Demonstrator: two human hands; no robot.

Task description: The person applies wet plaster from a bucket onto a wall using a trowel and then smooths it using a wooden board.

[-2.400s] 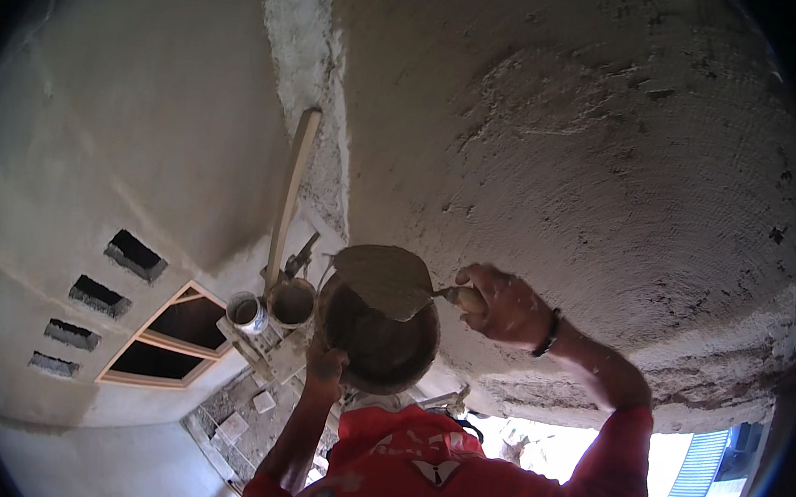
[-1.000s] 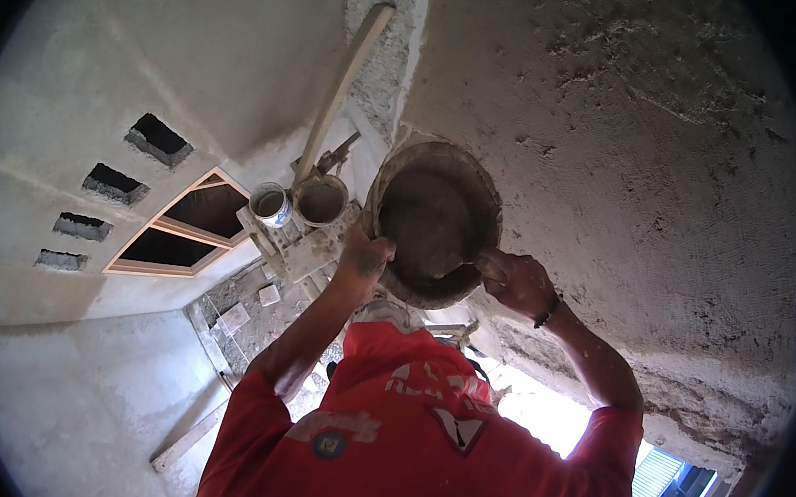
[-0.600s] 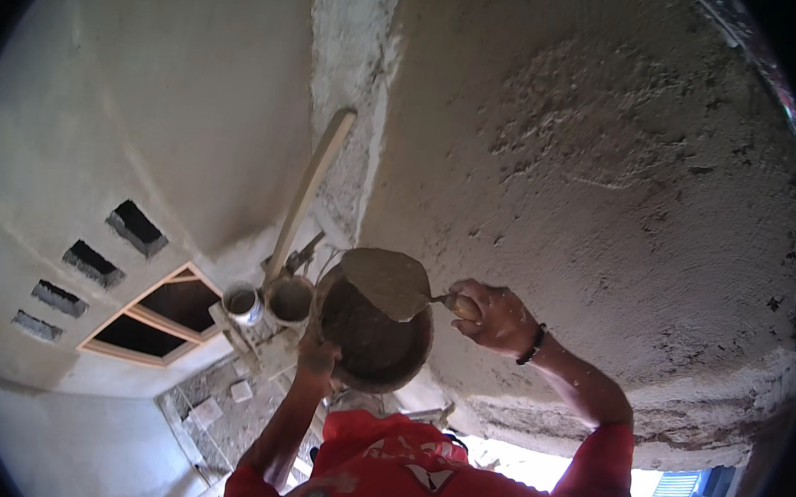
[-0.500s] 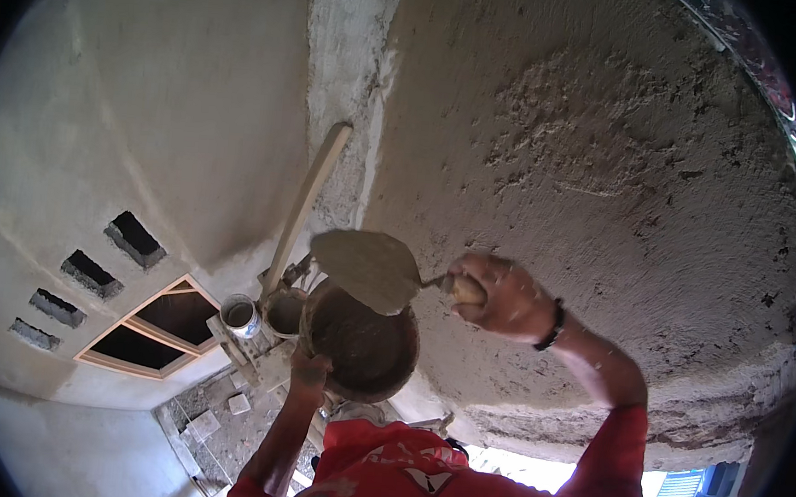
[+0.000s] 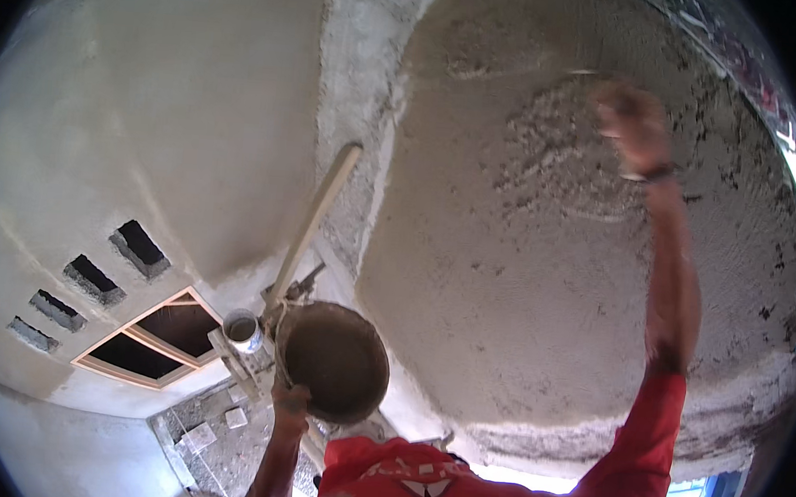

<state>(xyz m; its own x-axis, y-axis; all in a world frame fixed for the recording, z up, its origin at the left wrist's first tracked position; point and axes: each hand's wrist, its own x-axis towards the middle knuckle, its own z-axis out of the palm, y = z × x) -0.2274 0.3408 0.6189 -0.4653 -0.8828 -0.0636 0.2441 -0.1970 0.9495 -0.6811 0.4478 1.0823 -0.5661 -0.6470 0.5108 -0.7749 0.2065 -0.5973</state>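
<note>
Two hands: both belong to the person in the red shirt [image 5: 418, 485], seen from the head camera with the wall curving overhead.
Right hand: the right hand [image 5: 630, 117] is now flung high against the rough wet plaster [image 5: 551, 167], blurred with speed; half a second ago it sat low beside the pan with a loaded trowel.
Right fingers: clenched as far as the blur allows, but on what I cannot tell; the trowel itself does not show clearly.
Left hand: the left hand [image 5: 291, 398] grips the lower rim of the round mortar pan [image 5: 335, 360], fingers clenched on it, holding it up in front of the chest.
Mortar pan: dark and wet inside, well apart from the raised right hand.
Change: the trowel load seen above the pan a moment ago is gone from there, and the arm has swung up. I judge a throw of mortar onto the wall is in hand.
Surface: a coarse, lumpy grey coat covers the right-hand wall, freshest and roughest near the raised hand; the left wall [image 5: 148, 120] is smoother and paler.
Room: a wooden straightedge [image 5: 312, 224] leans in the corner, a small white bucket [image 5: 243, 330] sits near its foot, and dark vent openings [image 5: 140, 247] pierce the left wall above a wood-framed opening [image 5: 147, 342].
</note>
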